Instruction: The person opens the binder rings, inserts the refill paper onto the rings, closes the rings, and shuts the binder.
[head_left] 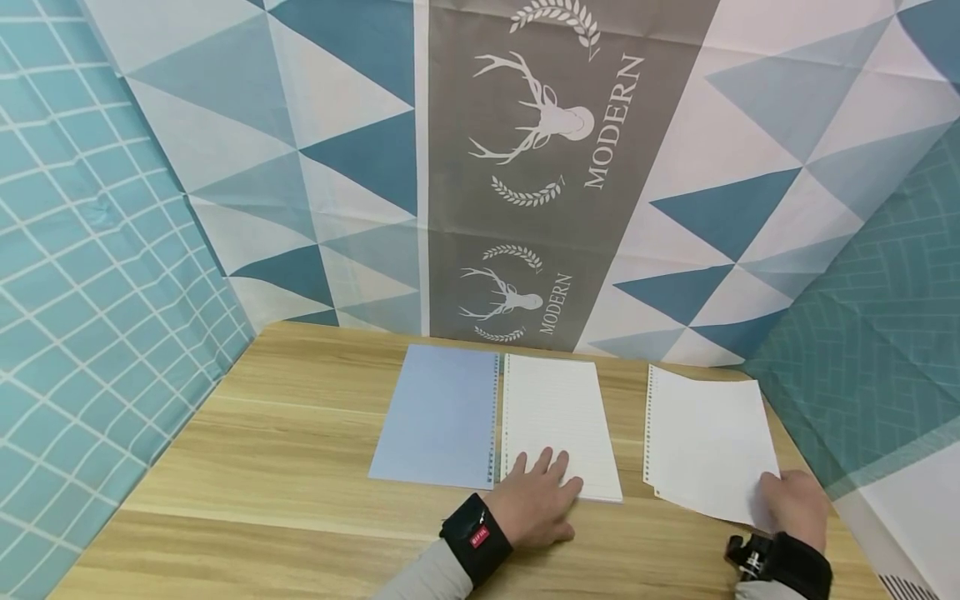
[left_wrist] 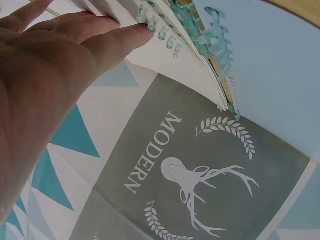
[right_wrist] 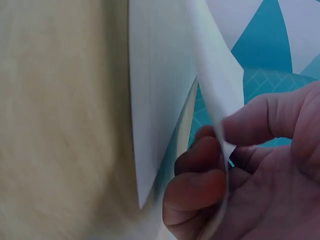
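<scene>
A spiral notebook lies spread at the table's middle, its pale blue cover to the left and lined white page to the right. My left hand rests with spread fingers on that page's lower left part. Teal coil rings run beside its fingertips in the left wrist view. To the right, my right hand pinches the lower right corner of a loose white sheet with punched holes along its left edge. The right wrist view has this sheet bent between thumb and fingers, with another sheet under it.
The wood-grain table reaches back to a patterned cloth wall. A teal gridded cloth borders the left side, and a darker teal cloth stands close by the right-hand sheets.
</scene>
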